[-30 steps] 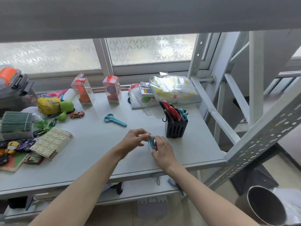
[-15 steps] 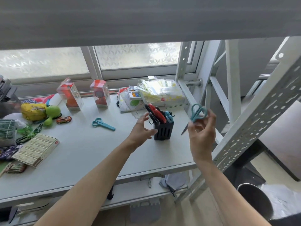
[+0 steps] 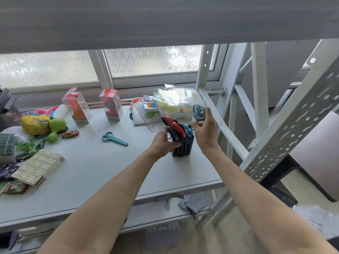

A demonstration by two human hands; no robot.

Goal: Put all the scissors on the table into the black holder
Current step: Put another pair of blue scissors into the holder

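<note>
While several scissors already fill the black holder (image 3: 182, 148), steadied by the gripping left hand (image 3: 163, 142), the right hand (image 3: 206, 132) pinches teal scissors (image 3: 198, 112) above it; another pair (image 3: 114, 138) remains on the table (image 3: 91, 171).

Head-worn view, forward-down, close — over table (image 3: 88, 167)

Green plush toy (image 3: 56, 125) beside toy car (image 3: 70, 134), clear boxes (image 3: 77, 105) behind

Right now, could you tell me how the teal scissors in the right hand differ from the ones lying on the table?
The held scissors are upright above the black holder, pinched by the right hand; the table scissors lie flat, untouched, left of it. The held pair looks darker teal, the table pair lighter blue. Both have looped plastic handles.
</note>
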